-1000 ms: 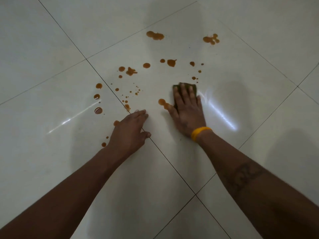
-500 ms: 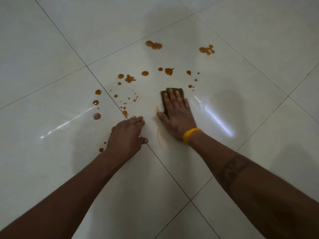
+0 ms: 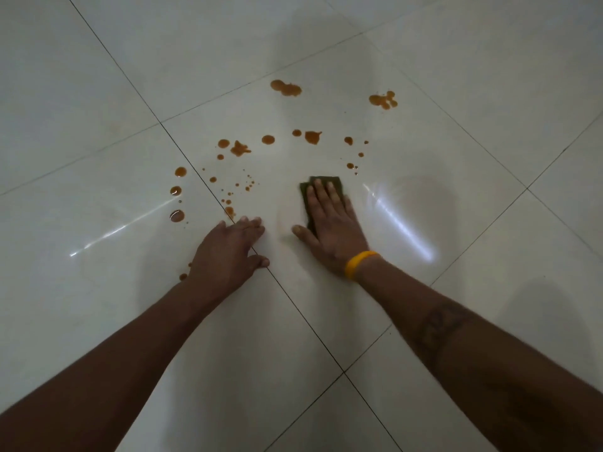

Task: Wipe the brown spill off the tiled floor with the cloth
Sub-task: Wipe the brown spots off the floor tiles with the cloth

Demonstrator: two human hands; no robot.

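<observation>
Brown spill drops (image 3: 240,148) lie scattered over the white tiled floor (image 3: 456,164), from a blot at the far middle (image 3: 286,88) to drops at the left (image 3: 177,215). My right hand (image 3: 329,226), with a yellow wristband, presses flat on a dark green cloth (image 3: 326,185) on the floor; only the cloth's far edge and left side show past the fingers. My left hand (image 3: 228,252) rests palm down on the tile to the left of it, fingers spread, holding nothing. A few drops sit by its wrist.
Dark grout lines (image 3: 293,308) cross the floor diagonally. Bright light glare (image 3: 401,223) streaks the glossy tile right of the cloth, and another streak lies at the left.
My right hand slid the cloth toward me and left over a brown blot near the thumb, which is gone, leaving a faint smear. My left hand stayed planted.
</observation>
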